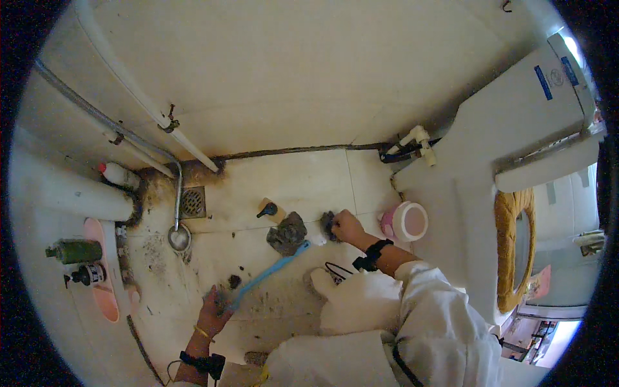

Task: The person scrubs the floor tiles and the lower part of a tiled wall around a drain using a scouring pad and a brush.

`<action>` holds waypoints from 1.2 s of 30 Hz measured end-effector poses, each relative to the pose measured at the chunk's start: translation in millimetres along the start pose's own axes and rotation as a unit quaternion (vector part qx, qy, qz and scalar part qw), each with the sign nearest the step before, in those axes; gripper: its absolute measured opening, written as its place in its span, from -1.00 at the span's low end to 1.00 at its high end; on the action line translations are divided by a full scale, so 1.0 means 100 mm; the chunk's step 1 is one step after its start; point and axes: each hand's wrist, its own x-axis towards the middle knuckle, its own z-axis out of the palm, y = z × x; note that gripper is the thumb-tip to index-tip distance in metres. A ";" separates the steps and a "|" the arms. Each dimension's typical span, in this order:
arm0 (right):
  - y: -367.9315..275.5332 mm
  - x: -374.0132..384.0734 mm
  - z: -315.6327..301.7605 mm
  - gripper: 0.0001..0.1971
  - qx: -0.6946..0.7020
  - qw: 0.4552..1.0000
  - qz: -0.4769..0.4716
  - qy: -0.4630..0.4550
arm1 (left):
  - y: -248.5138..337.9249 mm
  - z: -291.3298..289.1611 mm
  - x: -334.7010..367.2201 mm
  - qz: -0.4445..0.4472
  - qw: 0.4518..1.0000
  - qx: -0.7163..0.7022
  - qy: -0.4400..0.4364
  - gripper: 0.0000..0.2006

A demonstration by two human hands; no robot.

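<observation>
My left hand (211, 316) is low on the floor at the left, its fingers closed around the near end of a long blue handle (271, 270). A greyish, fuzzy mass shows by those fingers; its kind is unclear. My right hand (349, 227) grips a dark grey scouring wad (328, 225) and presses it on the tiles. Between the hands, a crumpled dark grey rag (287, 233) lies close to the handle's far end. Behind the rag is a tan bottle (276, 213) with a black pump top. A small dark clump (235, 281) sits near my left hand.
A pink-and-white tub (405, 222) stands right of my right hand, beside the toilet (467, 213). A metal drain grate (193, 202) and a hose-fed round metal piece (179, 238) are at left. Bottles (77, 251) stand on a pink shelf (105, 303). Dirt smears the floor.
</observation>
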 end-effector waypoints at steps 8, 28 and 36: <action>0.62 -0.46 -0.70 -0.60 -0.047 0.968 0.080 0.232 | 0.04 -0.08 0.02 0.029 0.999 0.014 -0.018 -0.07; 0.28 0.77 -0.97 -0.50 -0.378 0.887 -0.130 0.232 | 0.09 -0.01 -0.01 -0.018 0.999 -0.028 0.029 -0.13; -0.91 0.38 -0.96 -0.29 0.028 0.968 -0.245 0.055 | 0.41 -0.14 0.08 -0.068 0.993 -0.091 0.010 -0.16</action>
